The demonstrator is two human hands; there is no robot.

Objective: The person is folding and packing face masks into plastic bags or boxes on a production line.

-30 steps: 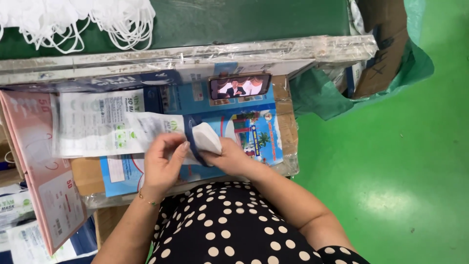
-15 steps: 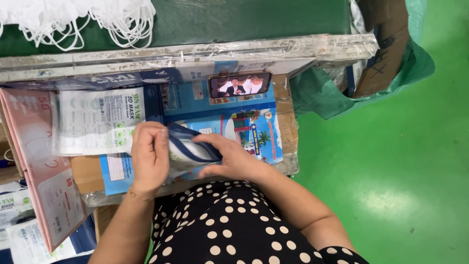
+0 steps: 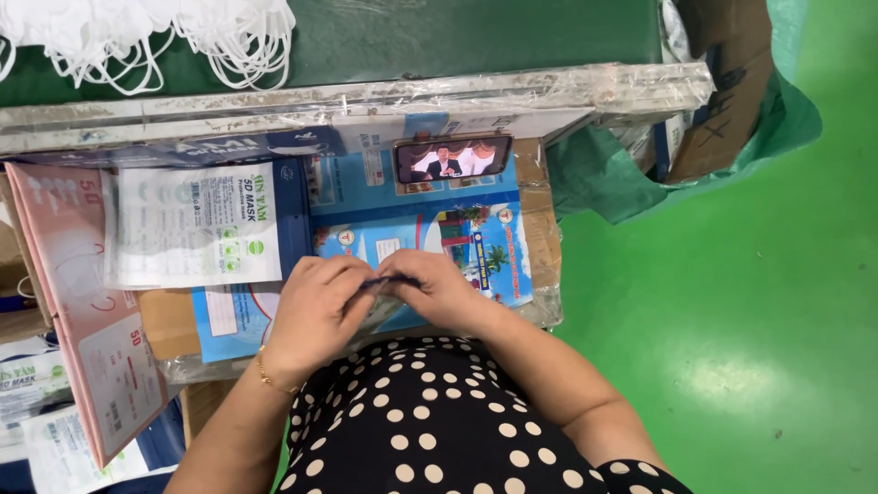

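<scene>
Fingers of L hand & R hand now pinched together on blue-edged packet, white mask gone from view

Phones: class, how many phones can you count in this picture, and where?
1. The phone lies on its side at the back of the work surface, past both hands, with its screen lit. Others may be hidden under the packaging.
</scene>
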